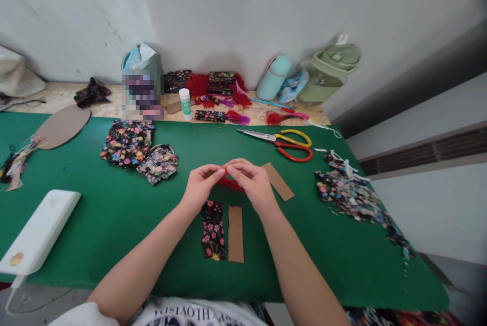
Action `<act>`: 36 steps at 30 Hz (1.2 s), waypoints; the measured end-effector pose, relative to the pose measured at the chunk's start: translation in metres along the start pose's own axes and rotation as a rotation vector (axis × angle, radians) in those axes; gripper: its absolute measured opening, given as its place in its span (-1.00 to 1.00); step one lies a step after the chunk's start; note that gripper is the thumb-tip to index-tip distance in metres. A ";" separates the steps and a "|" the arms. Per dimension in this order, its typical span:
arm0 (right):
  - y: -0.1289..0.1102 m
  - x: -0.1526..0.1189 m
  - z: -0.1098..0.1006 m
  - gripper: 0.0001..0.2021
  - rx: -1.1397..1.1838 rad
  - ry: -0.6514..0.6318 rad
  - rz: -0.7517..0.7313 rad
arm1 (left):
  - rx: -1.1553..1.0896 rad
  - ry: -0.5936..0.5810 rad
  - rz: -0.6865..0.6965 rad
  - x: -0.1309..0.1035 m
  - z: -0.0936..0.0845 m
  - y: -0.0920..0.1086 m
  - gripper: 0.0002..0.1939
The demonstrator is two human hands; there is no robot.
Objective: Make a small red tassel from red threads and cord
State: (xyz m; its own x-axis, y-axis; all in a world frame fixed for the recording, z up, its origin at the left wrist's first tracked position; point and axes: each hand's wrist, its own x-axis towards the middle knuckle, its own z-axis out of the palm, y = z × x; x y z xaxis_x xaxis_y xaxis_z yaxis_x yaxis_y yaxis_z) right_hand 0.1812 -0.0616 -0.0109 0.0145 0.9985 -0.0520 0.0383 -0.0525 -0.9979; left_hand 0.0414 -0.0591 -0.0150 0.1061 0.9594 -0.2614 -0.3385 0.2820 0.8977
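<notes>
Red thread point(233, 184) hangs between my two hands over the green table. My left hand point(203, 184) pinches it at the top with thumb and forefinger. Close beside it, my right hand point(249, 181) pinches the same thread, fingertips nearly touching. Below the hands lie a black floral fabric strip point(213, 230) and an upright cardboard strip point(236, 234). Another cardboard strip point(279, 182) lies tilted just right of my right hand. Scissors point(283, 139) with one yellow and one red handle rest beyond it.
Floral fabric pieces point(128, 142) and a white power bank point(40, 232) lie left. Fabric scraps point(348, 191) cover the right side. Behind stand a glue stick point(185, 104), a light blue bottle point(274, 77) and a green jug point(327, 72). Red tassels point(198, 85) lie by the wall.
</notes>
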 end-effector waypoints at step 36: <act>-0.001 -0.003 0.001 -0.87 -0.270 -0.033 -0.201 | -0.173 -0.230 0.037 -0.001 -0.004 -0.006 -0.65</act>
State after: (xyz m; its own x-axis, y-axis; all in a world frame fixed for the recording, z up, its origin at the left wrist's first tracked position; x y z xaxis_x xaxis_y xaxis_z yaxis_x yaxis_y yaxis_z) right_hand 0.1798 -0.0646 -0.0101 -0.0520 0.9888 0.1396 0.3001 0.1488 -0.9422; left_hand 0.0395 -0.0616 -0.0217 0.2931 0.9479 -0.1246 -0.4985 0.2627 0.8261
